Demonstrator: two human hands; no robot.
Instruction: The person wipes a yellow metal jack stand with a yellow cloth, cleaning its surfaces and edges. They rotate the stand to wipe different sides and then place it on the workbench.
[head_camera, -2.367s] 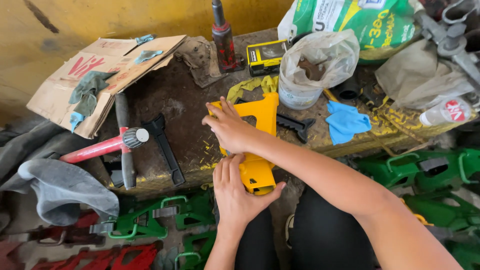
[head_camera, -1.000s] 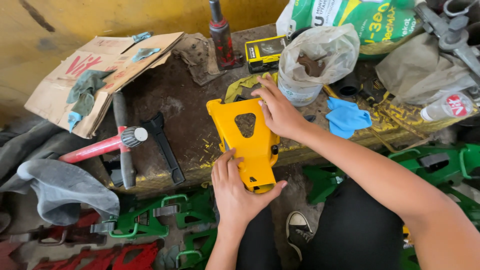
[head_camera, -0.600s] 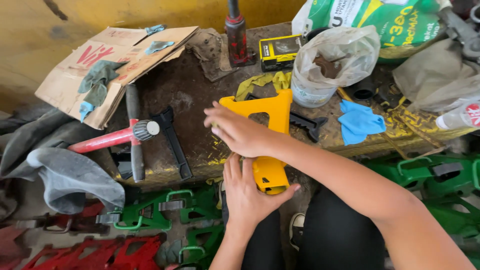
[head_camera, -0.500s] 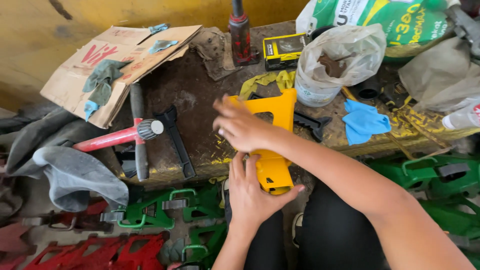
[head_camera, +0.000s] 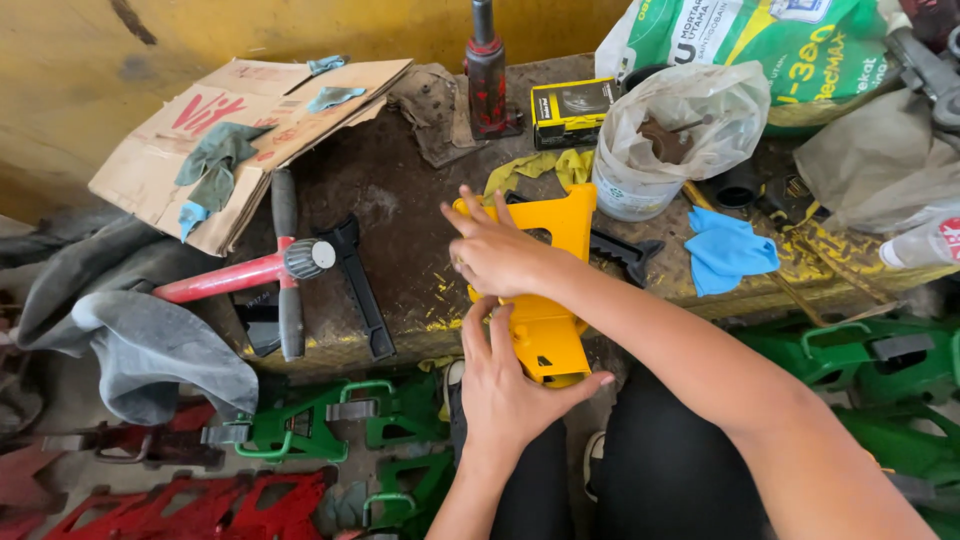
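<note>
The yellow bracket (head_camera: 545, 300) is lying lengthwise away from the person; the left hand (head_camera: 505, 385) is gripping its near end, the right hand (head_camera: 495, 255) is pressing flat, fingers open, mid-body.

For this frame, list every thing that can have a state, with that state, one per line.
yellow metal part: lying on the bench edge, held by both hands
left hand: gripping the part's lower end
right hand: laid flat on the part's middle
cardboard box: flattened, rags on top
white plastic bag: open over a tub
blue cloth: crumpled
red bottle jack: upright
small yellow-black box: closed
</note>
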